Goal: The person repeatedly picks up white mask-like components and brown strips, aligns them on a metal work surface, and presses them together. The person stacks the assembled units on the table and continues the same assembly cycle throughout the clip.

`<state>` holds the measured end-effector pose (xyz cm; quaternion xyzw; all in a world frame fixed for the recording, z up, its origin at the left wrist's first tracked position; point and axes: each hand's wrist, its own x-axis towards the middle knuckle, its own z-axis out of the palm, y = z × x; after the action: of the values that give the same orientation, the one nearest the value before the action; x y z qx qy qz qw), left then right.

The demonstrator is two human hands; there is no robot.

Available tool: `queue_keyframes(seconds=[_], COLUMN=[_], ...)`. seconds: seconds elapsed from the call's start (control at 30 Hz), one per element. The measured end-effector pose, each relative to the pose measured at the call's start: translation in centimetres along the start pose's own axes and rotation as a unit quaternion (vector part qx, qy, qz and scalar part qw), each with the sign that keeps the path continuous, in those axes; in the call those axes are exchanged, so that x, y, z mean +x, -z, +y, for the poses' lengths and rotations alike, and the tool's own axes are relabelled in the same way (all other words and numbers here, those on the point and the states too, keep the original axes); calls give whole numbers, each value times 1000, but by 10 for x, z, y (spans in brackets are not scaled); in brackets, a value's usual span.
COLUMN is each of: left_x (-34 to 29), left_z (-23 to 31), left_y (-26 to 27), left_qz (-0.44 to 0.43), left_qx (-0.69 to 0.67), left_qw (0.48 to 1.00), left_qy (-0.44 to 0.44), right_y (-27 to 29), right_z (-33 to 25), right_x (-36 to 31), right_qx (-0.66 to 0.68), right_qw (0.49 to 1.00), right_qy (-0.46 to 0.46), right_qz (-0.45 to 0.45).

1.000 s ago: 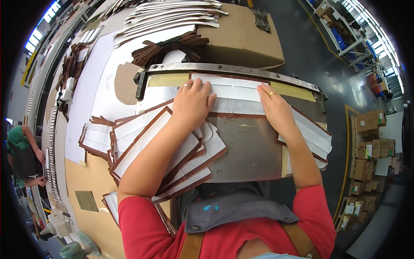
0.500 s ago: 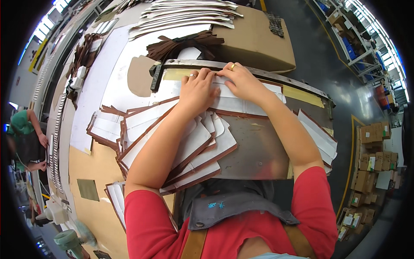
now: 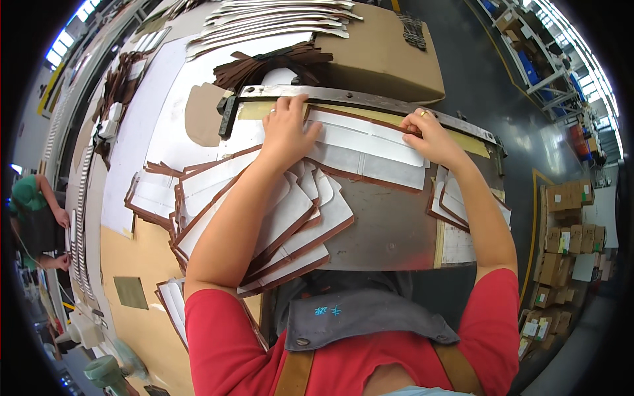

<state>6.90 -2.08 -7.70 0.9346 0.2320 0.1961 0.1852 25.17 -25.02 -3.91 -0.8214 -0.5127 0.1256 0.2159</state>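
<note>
A white rectangular panel with brown borders point(image 3: 370, 153) lies on a dull grey metal plate point(image 3: 389, 228), a little above the middle of the frame. Its long axis runs crosswise, sloping gently from upper left down to lower right, roughly in line with the long silver metal bar with bolts point(image 3: 363, 99) above it. One short end points toward the left hand point(image 3: 285, 132), the other toward the lower right.

The left hand rests with fingers spread apart, its thumb at the panel's left end and its fingertips close to the bar. The right hand point(image 3: 434, 137) has its fingers curled at the panel's upper right corner; whether they are clamped on it cannot be told.

To the left, a fanned pile of white brown-edged panels point(image 3: 323, 232) lies partly beneath the left forearm, reaching over the tan desk point(image 3: 148, 254). More white brown-edged pieces point(image 3: 456, 199) lie right of the plate's middle, below the right hand.
</note>
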Motion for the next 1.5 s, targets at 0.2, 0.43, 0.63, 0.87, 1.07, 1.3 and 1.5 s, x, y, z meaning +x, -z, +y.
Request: queue_keyframes(seconds=[0.2, 0.43, 0.63, 0.87, 1.07, 1.3, 1.5], left_x=[10, 11, 10, 9, -13, -11, -15], left_z=[0, 2, -4, 12, 90, 121, 122], left_y=[4, 3, 4, 9, -16, -47, -50], left_qz=[-72, -78, -100, -4, -158, -159, -125], left_qx=[-369, -475, -452, -50, -61, -7, 4], left_qw=[922, 871, 878, 989, 944, 916, 919], left_qy=[89, 100, 121, -138, -284, -368, -375], right_y=[7, 15, 9, 1, -3, -7, -7], right_z=[1, 24, 25, 21, 29, 42, 41], right_x=[-17, -46, -54, -57, -58, -52, -44], right_qx=[192, 370, 417, 278, 35, -99, 79], right_qw=[977, 916, 894, 948, 992, 975, 984], right_qy=[-93, -148, -140, -135, 17, 118, -97], right_qz=[19, 54, 82, 71, 120, 158, 124])
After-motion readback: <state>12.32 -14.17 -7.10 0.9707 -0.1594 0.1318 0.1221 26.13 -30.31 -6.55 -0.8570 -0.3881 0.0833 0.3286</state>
